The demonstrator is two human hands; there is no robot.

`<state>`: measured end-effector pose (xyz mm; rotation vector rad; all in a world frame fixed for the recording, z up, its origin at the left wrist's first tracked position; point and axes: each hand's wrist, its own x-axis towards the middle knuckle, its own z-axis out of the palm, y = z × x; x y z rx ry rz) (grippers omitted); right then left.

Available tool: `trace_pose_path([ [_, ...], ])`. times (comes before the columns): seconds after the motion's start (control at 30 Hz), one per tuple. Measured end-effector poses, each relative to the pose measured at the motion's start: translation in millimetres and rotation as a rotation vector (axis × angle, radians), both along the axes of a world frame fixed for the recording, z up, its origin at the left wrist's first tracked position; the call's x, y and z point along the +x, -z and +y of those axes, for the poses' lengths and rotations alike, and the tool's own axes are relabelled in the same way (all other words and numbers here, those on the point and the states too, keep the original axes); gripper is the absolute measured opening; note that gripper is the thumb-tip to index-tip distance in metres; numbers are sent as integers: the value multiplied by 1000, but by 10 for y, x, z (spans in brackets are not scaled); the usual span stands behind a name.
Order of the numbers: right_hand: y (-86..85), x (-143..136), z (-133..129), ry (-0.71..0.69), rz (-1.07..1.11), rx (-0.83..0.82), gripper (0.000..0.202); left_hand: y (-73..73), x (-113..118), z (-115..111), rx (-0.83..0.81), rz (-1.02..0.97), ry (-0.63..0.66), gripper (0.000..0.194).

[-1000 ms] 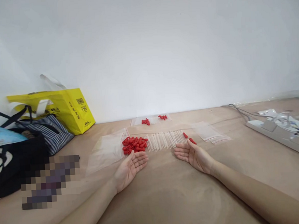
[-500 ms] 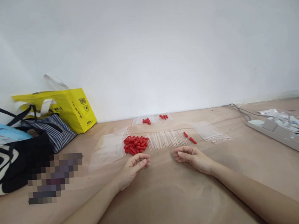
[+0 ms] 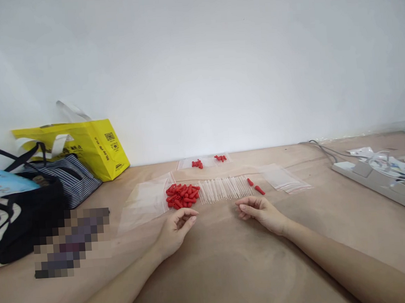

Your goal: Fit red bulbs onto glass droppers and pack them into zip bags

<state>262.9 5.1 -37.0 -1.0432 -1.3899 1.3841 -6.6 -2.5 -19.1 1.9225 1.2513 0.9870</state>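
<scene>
A heap of red pieces [image 3: 182, 196] lies on the brown table [image 3: 209, 265], at the left end of a row of thin white sticks [image 3: 223, 189]. Just in front of the heap is my left hand [image 3: 179, 228], open, with its fingers curved and nothing in them. My right hand [image 3: 261, 213] rests in front of the right end of the row, also open and holding nothing. Two loose red pieces [image 3: 259, 190] lie beyond it. Farther back, a clear bag [image 3: 210, 161] has two small red clusters on it.
Clear zip bags lie left [image 3: 142, 203] and right [image 3: 286, 178] of the row. A yellow bag [image 3: 102, 150], a striped pouch [image 3: 75, 177] and a black bag [image 3: 22, 226] stand at left, near a pixelated dark item [image 3: 74, 241]. A power strip [image 3: 372, 180] with cables is at right.
My left hand has drawn slightly back and left, its thumb and fingers a little farther apart. My right hand has barely moved. The view has shifted slightly.
</scene>
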Motion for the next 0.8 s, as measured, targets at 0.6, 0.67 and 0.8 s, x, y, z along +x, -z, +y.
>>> trace_pose_path([
  [0.6,-100,26,492,316,-955,589,15,-232,-154,533,546,708,-98,8],
  [0.67,-145,-26,503,347,-1001,544,15,-249,-130,504,571,668,-121,9],
  [0.8,-243,-155,584,416,-1117,362,20,-254,29,367,591,505,-67,12],
])
